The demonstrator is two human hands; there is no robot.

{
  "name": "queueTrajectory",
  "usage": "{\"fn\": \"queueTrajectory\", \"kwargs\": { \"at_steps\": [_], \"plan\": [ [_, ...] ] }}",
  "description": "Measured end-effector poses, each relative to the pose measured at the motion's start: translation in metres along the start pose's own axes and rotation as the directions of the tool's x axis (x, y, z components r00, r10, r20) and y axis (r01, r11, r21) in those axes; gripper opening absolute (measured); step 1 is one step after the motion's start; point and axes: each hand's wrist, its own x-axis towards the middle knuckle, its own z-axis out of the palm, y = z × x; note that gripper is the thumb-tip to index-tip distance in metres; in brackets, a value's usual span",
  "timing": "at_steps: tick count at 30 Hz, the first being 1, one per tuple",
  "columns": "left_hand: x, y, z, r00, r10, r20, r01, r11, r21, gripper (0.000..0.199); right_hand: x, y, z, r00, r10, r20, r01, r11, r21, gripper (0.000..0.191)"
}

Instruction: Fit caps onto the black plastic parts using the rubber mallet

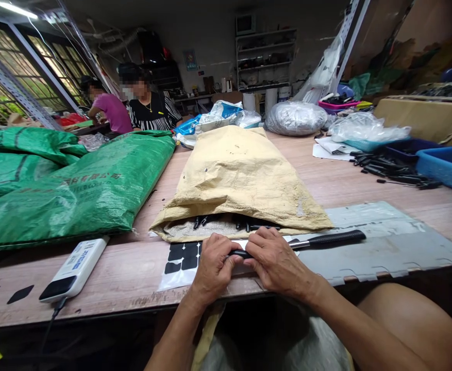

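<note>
Just in front of the open mouth of the yellow woven sack (237, 175), both hands are closed on a slim black piece (241, 253). The left hand (214, 265) has its fingers curled in and its thumb pressed near one end; the right hand (274, 260) is likewise curled, fingers bent over the top, thumb tip close to the left one, so little gap shows in either grip. A black-handled tool (336, 238) with a bright metal shaft lies off the sack's front right corner, its shaft running toward the right hand; whether it joins the held piece cannot be told. Along the sack's front edge lies a white sheet of black stickers (183, 257), partly under the hands, and right of it a grey board (396, 247). Small black parts (200, 221) show inside the sack's mouth. Left of the sack lies a printed green woven sack (90, 190), with a white power bank (74, 270) and its cable in front. Well right of the sack are a heap of black rods (396, 170) and a blue plastic bin (448, 165). Beyond the sack's far left, two people sit, one in a pink top (112, 111), one in a black-and-white top (152, 112).
</note>
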Motion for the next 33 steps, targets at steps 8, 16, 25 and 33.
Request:
{"fn": "queueTrajectory", "kwargs": {
  "at_steps": [8, 16, 25, 33],
  "plan": [
    [0.003, -0.003, -0.002, 0.997, -0.068, 0.042, 0.069, 0.998, -0.01, 0.019, -0.003, 0.009, -0.009, 1.0, 0.019, 0.016, -0.02, 0.998, 0.06, 0.026],
    [0.002, -0.003, -0.002, 0.994, -0.078, 0.071, 0.08, 0.997, -0.022, 0.024, -0.005, 0.011, -0.013, 0.999, 0.043, 0.012, -0.043, 0.997, 0.064, 0.027],
    [0.002, 0.0, -0.001, 0.992, -0.076, 0.1, 0.077, 0.997, -0.011, 0.027, -0.005, 0.008, -0.007, 1.0, -0.004, 0.024, 0.004, 1.0, 0.002, 0.027],
    [0.001, 0.003, 0.0, 0.995, -0.073, 0.071, 0.076, 0.997, -0.03, 0.018, -0.003, 0.008, -0.007, 0.999, -0.001, 0.037, 0.0, 0.999, 0.038, 0.017]
  ]
}}
